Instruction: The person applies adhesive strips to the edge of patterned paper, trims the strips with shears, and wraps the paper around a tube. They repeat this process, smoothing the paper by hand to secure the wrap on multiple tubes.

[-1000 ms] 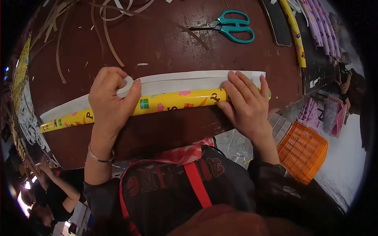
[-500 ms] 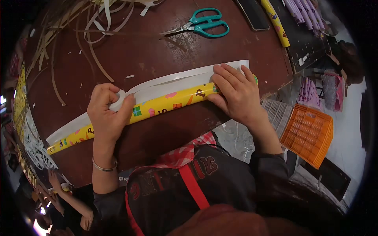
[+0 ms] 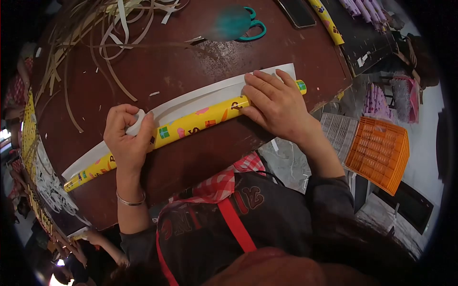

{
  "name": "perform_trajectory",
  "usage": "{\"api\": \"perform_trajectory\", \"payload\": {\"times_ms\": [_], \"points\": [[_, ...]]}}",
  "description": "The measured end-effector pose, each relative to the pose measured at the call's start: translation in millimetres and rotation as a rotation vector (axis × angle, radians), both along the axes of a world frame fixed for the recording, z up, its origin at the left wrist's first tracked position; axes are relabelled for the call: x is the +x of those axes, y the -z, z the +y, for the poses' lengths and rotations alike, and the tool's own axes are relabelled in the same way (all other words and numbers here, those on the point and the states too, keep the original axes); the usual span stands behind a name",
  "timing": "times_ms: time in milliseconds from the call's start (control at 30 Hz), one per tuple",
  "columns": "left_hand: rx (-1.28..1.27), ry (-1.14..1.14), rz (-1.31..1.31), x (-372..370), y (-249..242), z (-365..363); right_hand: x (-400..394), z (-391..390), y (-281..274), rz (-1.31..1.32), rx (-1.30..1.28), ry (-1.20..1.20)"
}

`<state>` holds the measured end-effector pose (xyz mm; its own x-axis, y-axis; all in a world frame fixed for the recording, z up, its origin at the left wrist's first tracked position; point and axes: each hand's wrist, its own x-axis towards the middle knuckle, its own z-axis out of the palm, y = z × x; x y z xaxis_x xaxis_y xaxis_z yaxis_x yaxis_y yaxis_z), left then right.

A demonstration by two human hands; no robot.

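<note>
A roll of yellow patterned wrapping paper [image 3: 202, 120] lies slantwise along the table's near side, its white inner flap [image 3: 205, 99] spread out behind it. My left hand [image 3: 128, 136] is closed at the roll's left half, thumb and fingers pinching a curled white strip [image 3: 137, 123]. This strip seems to run along the flap towards the right; part of it is hidden by the fingers. My right hand [image 3: 276, 102] lies with fingers stretched over the roll and flap near the right end, pressing on them.
Teal-handled scissors [image 3: 257, 31], partly blurred, lie at the back beside loose brown and white strips [image 3: 102, 28]. A phone [image 3: 296, 13] and another yellow roll [image 3: 328, 21] are at the back right. An orange crate [image 3: 377, 155] stands beyond the table's right edge. Other people's arms show lower left.
The view has shifted slightly. The white strip along the flap now looks raised and more separate from it. Both hands keep nearly the same places on the roll.
</note>
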<state>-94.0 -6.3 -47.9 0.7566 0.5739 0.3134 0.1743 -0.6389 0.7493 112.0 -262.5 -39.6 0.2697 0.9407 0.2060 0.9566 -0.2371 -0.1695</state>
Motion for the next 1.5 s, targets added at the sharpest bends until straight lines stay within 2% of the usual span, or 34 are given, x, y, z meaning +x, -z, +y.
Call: {"api": "perform_trajectory", "payload": {"times_ms": [67,133,1400,1500], "points": [[-0.022,-0.012,-0.021,0,1,1,-1,4,1,0.009,-0.005,-0.009],[-0.028,-0.011,-0.032,0,0,0,-1,7,4,0.001,0.099,-0.06],[-0.076,-0.076,0.027,10,-2,0,-25,51,5,0.087,0.133,-0.245],[-0.18,-0.073,0.03,10,1,4,-26,53,6,0.095,0.136,-0.254]]}}
